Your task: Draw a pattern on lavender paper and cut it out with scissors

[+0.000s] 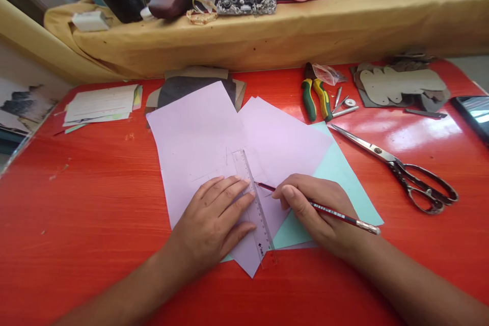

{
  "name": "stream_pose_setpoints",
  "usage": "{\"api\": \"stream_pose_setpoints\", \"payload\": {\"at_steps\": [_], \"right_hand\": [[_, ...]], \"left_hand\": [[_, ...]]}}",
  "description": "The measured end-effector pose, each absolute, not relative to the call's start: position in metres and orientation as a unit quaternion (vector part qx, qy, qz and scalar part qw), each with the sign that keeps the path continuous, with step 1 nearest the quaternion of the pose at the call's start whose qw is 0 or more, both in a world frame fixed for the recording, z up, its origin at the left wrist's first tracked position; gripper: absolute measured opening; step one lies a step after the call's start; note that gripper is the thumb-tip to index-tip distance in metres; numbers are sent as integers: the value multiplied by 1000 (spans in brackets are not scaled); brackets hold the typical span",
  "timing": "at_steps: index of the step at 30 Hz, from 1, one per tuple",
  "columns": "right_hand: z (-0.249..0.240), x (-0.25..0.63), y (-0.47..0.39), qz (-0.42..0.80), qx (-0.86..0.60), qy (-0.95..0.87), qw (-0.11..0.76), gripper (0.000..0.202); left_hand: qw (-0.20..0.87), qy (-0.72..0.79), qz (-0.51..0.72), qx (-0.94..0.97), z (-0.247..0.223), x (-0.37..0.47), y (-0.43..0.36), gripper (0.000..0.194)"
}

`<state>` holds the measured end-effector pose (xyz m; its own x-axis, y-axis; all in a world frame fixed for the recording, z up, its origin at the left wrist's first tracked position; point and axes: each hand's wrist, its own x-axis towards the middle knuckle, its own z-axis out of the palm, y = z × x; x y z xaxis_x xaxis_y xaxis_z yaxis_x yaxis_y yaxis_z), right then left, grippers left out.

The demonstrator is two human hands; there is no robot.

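My left hand [219, 214] lies flat with fingers spread, pressing on a clear plastic ruler [262, 219] and the lilac paper [198, 132] under it. The ruler runs slantwise, its lower end past the paper's edge. In a pinch grip, my right hand [317, 209] is closed around a dark red pencil [340, 215], whose tip meets the ruler's right edge. Faint pencil lines mark the lilac sheet near the ruler's upper end. Beneath lie another lilac sheet [282, 137] and a mint green sheet [344, 178].
To the right lie large scissors [382, 155], pliers [315, 91], small metal tools [342, 107], grey cut-out pieces [401, 86] and a phone [473, 112]. Paper slips [101, 104] rest at the left on the red table [95, 204]. A cloth-covered ledge [286, 35] with containers borders the back.
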<state>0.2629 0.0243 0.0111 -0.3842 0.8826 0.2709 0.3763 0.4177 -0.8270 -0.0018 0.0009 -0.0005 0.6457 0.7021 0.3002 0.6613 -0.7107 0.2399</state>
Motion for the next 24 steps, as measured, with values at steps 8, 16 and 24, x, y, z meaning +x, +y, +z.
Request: {"api": "stream_pose_setpoints", "payload": {"at_steps": [8,16,24], "right_hand": [[12,265,23,342,-404,-756,386,35],[15,266,22,331,-407,-748,407,42],[20,264,23,351,-412,-723,429,31]], "left_hand": [[53,378,190,905,-1,-2,1,37],[57,375,197,904,0,-2,1,34],[29,396,224,890,3,0,-1,24]]}}
